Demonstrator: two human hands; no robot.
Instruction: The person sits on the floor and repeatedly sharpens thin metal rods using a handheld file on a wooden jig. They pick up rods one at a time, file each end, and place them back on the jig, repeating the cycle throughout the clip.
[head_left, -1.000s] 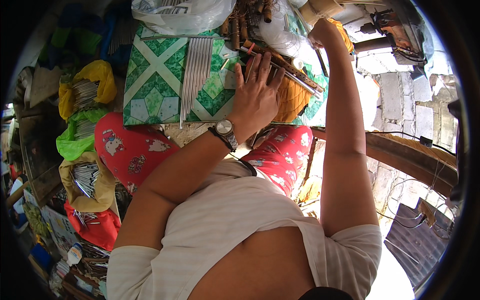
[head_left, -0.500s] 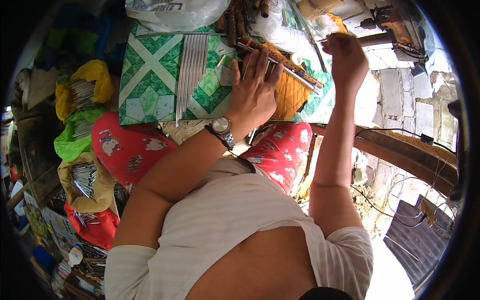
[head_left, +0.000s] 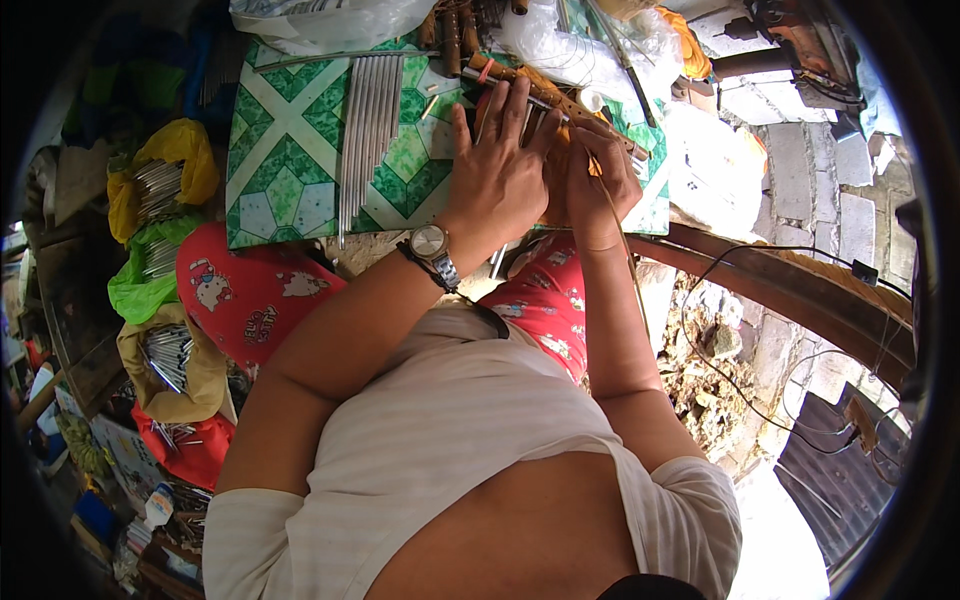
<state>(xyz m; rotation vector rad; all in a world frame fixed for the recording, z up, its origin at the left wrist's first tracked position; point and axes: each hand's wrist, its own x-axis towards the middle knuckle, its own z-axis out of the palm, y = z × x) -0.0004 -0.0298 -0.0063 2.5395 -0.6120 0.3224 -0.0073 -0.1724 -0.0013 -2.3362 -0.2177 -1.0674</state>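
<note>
Right hand: your right hand [head_left: 597,180] has come down from the raised reach it was making a second ago, up at one o'clock, and is now closing in a pinch on a thin tan strand [head_left: 622,262], which is trailing down past your wrist toward five o'clock.

Left hand: your left hand [head_left: 497,170], wristwatch [head_left: 430,243] on the wrist, is staying where it was, fingers spread flat and pressing down on the brown woven piece [head_left: 556,98]; it is gripping nothing that shows.

What this means: with both hands now meeting at twelve o'clock, touching side by side, it looks as if you are drawing the strand tight and moving into close finger work on the woven piece.

Work piece: it is lying at the upper right part of the board, mostly hidden under your hands.

Surface: a green and white patterned board [head_left: 290,150] is sitting across your lap, with a row of thin metal rods [head_left: 368,130] lying on it at eleven o'clock, well apart from your left hand.

Room: bags in yellow [head_left: 175,165], green [head_left: 150,275] and tan [head_left: 175,365], each holding metal rods, are lining the nine o'clock side; clear plastic bags [head_left: 590,55] are lying at twelve, and a grey block wall [head_left: 810,190] and rubble [head_left: 710,360] are showing at three.
</note>
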